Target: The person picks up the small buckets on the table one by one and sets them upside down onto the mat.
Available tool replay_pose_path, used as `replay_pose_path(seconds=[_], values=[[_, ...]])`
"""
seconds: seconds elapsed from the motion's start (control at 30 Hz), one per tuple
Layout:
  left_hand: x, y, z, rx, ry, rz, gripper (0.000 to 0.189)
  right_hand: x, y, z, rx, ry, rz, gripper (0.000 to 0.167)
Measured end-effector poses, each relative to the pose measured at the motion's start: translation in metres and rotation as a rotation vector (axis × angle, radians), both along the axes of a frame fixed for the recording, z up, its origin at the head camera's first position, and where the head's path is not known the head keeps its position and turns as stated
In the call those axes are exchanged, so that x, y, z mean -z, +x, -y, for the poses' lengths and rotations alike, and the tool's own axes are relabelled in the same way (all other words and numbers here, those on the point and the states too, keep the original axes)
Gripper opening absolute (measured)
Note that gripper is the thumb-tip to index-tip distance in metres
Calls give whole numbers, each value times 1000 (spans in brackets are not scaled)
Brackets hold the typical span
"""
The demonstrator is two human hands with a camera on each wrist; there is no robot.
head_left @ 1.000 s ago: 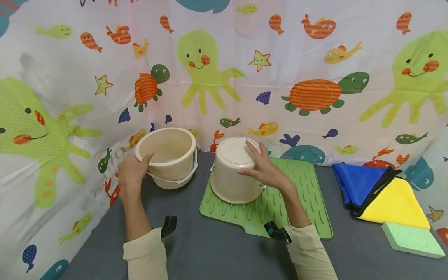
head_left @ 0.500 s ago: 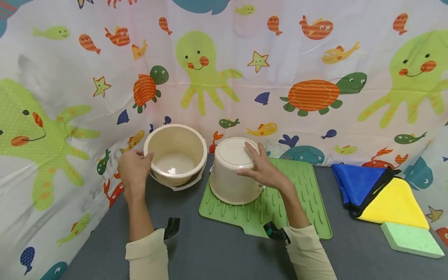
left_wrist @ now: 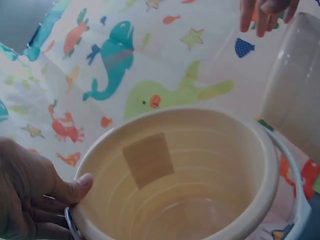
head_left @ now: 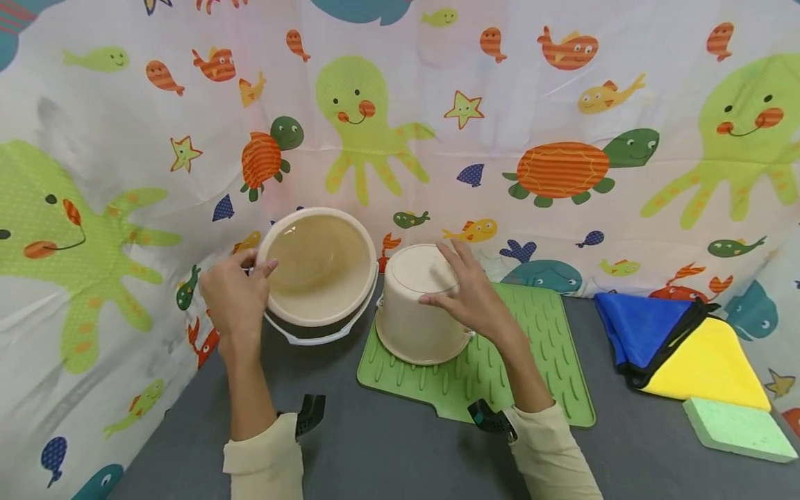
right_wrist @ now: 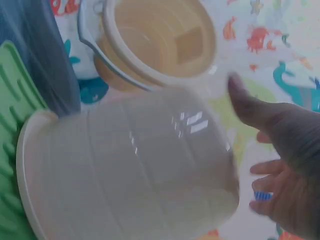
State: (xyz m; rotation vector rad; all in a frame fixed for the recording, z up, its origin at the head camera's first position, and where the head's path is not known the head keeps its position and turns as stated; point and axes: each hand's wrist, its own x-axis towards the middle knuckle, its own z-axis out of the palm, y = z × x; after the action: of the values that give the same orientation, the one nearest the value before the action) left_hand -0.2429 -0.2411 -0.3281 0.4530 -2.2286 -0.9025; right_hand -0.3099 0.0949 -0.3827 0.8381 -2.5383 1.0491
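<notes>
My left hand (head_left: 234,298) grips the rim of a cream bucket (head_left: 319,321) at its left side, thumb over the edge in the left wrist view. This bucket is tipped so its mouth faces toward me, and its pale handle (head_left: 321,338) hangs below the rim. A second cream bucket (head_left: 415,316) stands upside down on a green ridged mat (head_left: 528,347). My right hand (head_left: 478,298) is held over the right side of that bucket with fingers spread; the right wrist view shows a gap between the thumb and the bucket.
On the right of the grey table (head_left: 375,451) lie a blue cloth (head_left: 637,323), a yellow cloth (head_left: 706,368) and a light green sponge (head_left: 740,429). A curtain (head_left: 462,62) printed with sea animals hangs behind and to the left.
The left bucket has shifted right and tilted from upright, its mouth turning toward me. My left hand has stayed on its rim. The upside-down bucket has not moved; my right hand hardly shifted.
</notes>
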Motion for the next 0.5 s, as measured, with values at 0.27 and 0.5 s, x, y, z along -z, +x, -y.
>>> replay_pose_path(seconds=[0.27,0.5], values=[[-26,37,-18,46,-53,-204,29,-18,27,23,-171,-250,-175,56],[-42,62,-30,178,22,-364,23,-36,46,26,-250,-361,-96,60]])
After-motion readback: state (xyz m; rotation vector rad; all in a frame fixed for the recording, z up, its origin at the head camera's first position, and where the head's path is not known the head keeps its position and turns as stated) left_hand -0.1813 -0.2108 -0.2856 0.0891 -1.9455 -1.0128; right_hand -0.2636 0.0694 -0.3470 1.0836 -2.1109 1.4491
